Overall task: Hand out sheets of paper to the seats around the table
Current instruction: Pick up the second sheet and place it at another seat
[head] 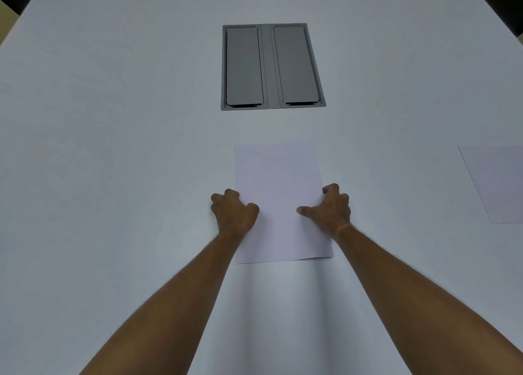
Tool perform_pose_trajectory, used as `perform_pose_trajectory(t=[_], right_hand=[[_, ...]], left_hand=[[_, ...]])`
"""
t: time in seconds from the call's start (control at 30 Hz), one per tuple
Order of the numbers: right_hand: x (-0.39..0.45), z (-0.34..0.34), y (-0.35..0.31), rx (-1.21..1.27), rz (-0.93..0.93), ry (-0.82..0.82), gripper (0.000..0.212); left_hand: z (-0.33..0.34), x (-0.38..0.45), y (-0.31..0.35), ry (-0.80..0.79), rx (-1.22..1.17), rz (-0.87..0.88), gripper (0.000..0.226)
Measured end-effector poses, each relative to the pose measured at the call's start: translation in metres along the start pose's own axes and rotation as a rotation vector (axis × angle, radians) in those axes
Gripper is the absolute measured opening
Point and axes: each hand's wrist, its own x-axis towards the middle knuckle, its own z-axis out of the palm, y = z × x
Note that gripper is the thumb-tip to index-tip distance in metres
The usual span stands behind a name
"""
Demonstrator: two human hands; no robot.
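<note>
Sheet of paper (278, 193) lies flat on counter (113, 148); left hand (233, 212) and right hand (329, 206), arms outstretched, pinch its side edges with curled fingers (328, 189).

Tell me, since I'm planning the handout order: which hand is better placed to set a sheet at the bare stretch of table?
Probably the left hand. The bare table lies on its side, while the right hand faces the already placed sheet. Both hands grip the middle sheet.
</note>
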Motion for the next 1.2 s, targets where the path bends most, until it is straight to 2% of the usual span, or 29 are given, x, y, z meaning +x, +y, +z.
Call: perform_pose_trajectory(t=[0.23, 0.37, 0.53, 0.7, 0.87, 0.97, 1.2], right_hand=[[-0.003, 0.003, 0.002, -0.016, -0.036, 0.06, 0.073], [0.001, 0.006, 0.004, 0.034, -0.043, 0.13, 0.047], [0.008, 0.007, 0.006, 0.157, 0.039, 0.22, 0.025], [0.01, 0.009, 0.009, 0.217, 0.082, 0.262, 0.018], [0.009, 0.01, 0.011, 0.23, 0.035, 0.276, 0.013], [0.009, 0.009, 0.01, 0.269, 0.036, 0.271, 0.018], [0.008, 0.011, 0.012, 0.247, 0.024, 0.286, 0.009]], left_hand=[[-0.007, 0.003, -0.004, 0.061, -0.086, -0.001, 0.046], [-0.01, 0.005, -0.007, 0.111, -0.138, 0.02, 0.023], [-0.011, 0.006, -0.012, 0.146, -0.158, 0.002, 0.016], [-0.011, 0.006, -0.012, 0.157, -0.159, 0.018, 0.009], [-0.013, 0.008, -0.01, 0.147, -0.175, -0.003, 0.005], [-0.013, 0.009, -0.01, 0.141, -0.197, -0.036, 0.006], [-0.016, 0.008, -0.012, 0.139, -0.171, -0.018, 0.009]])
